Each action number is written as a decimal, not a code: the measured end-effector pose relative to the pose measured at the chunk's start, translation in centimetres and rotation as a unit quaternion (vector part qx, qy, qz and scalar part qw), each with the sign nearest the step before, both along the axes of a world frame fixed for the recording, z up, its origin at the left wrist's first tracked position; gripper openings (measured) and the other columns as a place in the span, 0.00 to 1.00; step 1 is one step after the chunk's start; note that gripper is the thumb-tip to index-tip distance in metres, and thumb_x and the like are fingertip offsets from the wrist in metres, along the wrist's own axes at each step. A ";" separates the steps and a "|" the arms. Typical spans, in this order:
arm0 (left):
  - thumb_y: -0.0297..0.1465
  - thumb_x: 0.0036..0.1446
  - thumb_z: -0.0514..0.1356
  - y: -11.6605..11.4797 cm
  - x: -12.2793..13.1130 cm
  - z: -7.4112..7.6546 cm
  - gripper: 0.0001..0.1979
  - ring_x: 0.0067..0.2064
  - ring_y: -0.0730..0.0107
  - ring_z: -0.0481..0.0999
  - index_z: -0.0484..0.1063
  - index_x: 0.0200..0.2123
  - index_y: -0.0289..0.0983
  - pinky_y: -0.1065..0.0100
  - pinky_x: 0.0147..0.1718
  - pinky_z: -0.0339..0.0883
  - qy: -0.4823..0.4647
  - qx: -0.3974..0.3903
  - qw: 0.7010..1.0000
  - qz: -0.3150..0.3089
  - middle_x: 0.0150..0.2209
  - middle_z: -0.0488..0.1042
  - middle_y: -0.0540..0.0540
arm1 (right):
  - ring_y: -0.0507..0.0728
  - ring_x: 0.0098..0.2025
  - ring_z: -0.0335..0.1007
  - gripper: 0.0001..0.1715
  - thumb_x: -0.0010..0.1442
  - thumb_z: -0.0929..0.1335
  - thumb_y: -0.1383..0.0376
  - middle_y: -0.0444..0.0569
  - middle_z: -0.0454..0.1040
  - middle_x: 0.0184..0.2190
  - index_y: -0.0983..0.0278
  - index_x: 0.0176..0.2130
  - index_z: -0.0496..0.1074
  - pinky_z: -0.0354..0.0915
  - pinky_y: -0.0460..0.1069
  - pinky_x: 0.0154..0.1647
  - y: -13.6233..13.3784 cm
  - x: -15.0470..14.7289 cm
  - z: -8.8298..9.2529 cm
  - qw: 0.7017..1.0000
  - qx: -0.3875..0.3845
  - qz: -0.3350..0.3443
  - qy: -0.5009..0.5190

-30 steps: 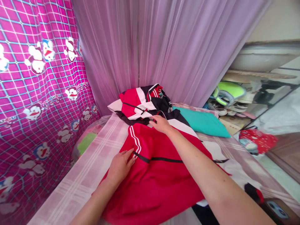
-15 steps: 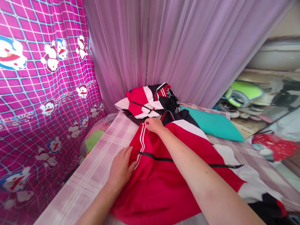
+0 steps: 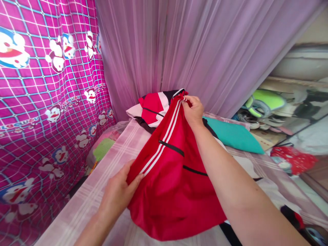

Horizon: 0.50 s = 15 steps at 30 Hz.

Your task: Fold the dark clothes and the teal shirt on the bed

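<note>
A red track jacket with white and black parts is spread over the plaid sheet, its near side lifted. My right hand pinches the far end of its white-striped edge, raised in front of the folded clothes. Lower down at the left, my left hand grips the near end of that same edge between thumb and fingers. The striped edge runs taut between both hands, and a black strip crosses the red cloth. My right forearm hides part of the jacket.
Folded red, white and black clothes lie at the far end of the plaid sheet. A teal cloth item is to their right. Purple curtains hang behind, a pink patterned curtain at left. Shoes sit on a rack at right.
My right hand has lifted the striped edge up and to the right, away from the sheet. My left hand has shifted slightly toward me and left, now gripping the edge.
</note>
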<state>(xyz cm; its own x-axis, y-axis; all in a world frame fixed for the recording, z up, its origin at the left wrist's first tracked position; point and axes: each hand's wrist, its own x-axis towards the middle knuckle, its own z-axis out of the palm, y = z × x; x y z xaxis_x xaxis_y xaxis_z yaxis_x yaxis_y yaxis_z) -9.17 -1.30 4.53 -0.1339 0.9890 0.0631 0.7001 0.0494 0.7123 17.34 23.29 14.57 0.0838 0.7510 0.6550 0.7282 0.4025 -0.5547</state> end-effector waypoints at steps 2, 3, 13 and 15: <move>0.47 0.56 0.57 0.2 -1.9 0.1 0.32 0.55 0.55 0.74 0.62 0.62 0.45 0.58 0.55 0.67 0.016 0.024 0.999 0.035 0.56 0.75 0.48 | 0.61 0.57 0.67 0.23 0.65 0.62 0.61 0.52 0.73 0.54 0.62 0.56 0.72 0.60 0.56 0.60 0.2 -2.4 -0.3 0.996 -0.057 0.018 -0.072; 0.46 0.57 0.56 0.5 -2.9 -0.2 0.32 0.56 0.55 0.74 0.60 0.64 0.45 0.58 0.54 0.67 0.037 0.021 0.998 0.043 0.57 0.74 0.47 | 0.62 0.57 0.67 0.25 0.63 0.64 0.61 0.53 0.73 0.55 0.62 0.59 0.69 0.61 0.57 0.60 0.2 -3.3 -0.6 0.987 -0.102 0.033 -0.119; 0.43 0.61 0.50 1.2 -6.1 -4.1 0.30 0.56 0.48 0.73 0.63 0.61 0.33 0.52 0.52 0.68 0.242 0.064 0.968 0.016 0.58 0.71 0.34 | 0.62 0.48 0.75 0.18 0.63 0.65 0.62 0.53 0.79 0.48 0.64 0.48 0.79 0.68 0.50 0.47 -6.8 11.0 -4.5 0.909 -0.318 -0.006 -0.271; 0.44 0.62 0.49 1.4 -4.6 -3.3 0.26 0.54 0.51 0.74 0.69 0.56 0.35 0.52 0.53 0.68 0.228 0.150 0.962 -0.019 0.56 0.73 0.36 | 0.61 0.47 0.76 0.18 0.63 0.64 0.62 0.51 0.80 0.46 0.62 0.44 0.80 0.68 0.49 0.45 -10.0 16.3 -5.2 0.885 -0.368 -0.047 -0.282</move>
